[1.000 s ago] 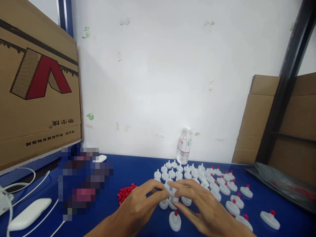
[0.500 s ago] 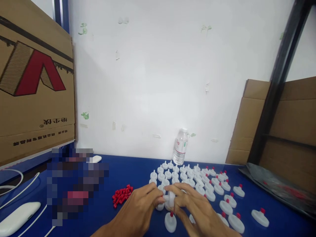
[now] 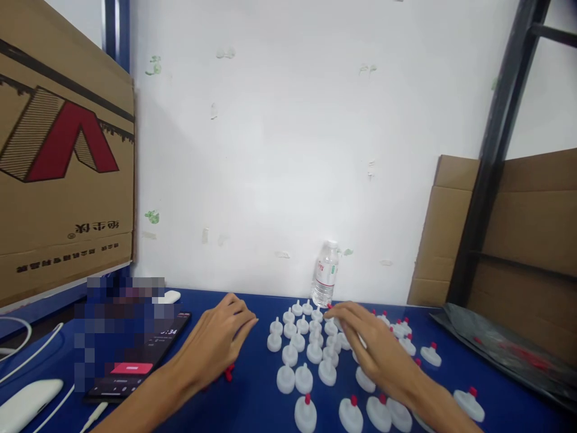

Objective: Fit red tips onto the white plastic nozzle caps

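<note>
My left hand (image 3: 223,337) hovers over the pile of small red caps (image 3: 228,371), most of which it hides. Its fingers are loosely bent and apart, and nothing shows in them. On the right, my right hand (image 3: 372,343) reaches over a group of round white plastic lids with spouts (image 3: 303,379). Its fingertips close on a white lid with a red cap (image 3: 330,308), partly hidden by the fingers. Several more red-capped lids (image 3: 305,412) stand at the front and right. Bare-spouted lids fill the left and middle of the group.
A water bottle (image 3: 325,273) stands against the white wall. A phone (image 3: 146,361), partly blurred out, lies on the left with a cable and a white device (image 3: 31,403). A large cardboard box (image 3: 67,198) rises at left, and a grey plastic bag (image 3: 505,343) lies at right.
My hands were together on a white lid and have parted. The left moved left over the red caps; the right moved up and right into the lids. The view shifted slightly.
</note>
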Demonstrator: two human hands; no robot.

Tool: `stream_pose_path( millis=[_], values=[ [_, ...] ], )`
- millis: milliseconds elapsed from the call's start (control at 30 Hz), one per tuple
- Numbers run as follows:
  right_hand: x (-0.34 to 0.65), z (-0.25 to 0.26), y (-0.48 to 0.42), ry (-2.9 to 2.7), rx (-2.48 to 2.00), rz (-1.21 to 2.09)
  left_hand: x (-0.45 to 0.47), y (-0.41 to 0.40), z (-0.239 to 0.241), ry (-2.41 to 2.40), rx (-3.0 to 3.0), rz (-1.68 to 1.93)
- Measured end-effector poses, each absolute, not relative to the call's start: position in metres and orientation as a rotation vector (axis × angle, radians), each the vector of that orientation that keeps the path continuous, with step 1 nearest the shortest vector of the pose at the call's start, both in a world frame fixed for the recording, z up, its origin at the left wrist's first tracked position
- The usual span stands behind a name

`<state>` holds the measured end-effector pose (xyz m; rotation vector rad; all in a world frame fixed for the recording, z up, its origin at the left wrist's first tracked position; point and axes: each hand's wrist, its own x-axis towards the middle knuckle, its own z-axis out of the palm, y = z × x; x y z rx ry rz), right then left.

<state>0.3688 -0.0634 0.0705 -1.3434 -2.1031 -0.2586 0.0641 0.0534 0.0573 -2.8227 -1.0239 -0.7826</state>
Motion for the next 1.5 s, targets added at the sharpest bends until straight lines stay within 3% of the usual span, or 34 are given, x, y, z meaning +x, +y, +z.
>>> stream_pose_path(
  millis=[433, 600, 800, 1067, 1500],
  values=[
    [0.417, 0.066, -0.044, -2.008, -1.638, -0.317, 0.052, 0.069, 0.057, -1.133, -2.959, -0.47],
    [0.425, 0.07, -0.044, -2.042, -1.781, -0.17, 0.05, 0.068, 0.058, -1.196, -2.97, -0.406],
    [0.412, 0.084, -0.051, -2.082, -1.646, 0.098, 0.054, 0.063, 0.06, -1.247, -2.957, -0.343],
    [0.408, 0.078, -0.053, -2.175, -1.7, 0.167, 0.056, 0.062, 0.057, -1.267, -2.94, -0.282],
    [0.435, 0.086, -0.053, -2.063, -1.997, -0.056, 0.056, 0.067, 0.046, -1.248, -2.89, -0.297]
  ],
)
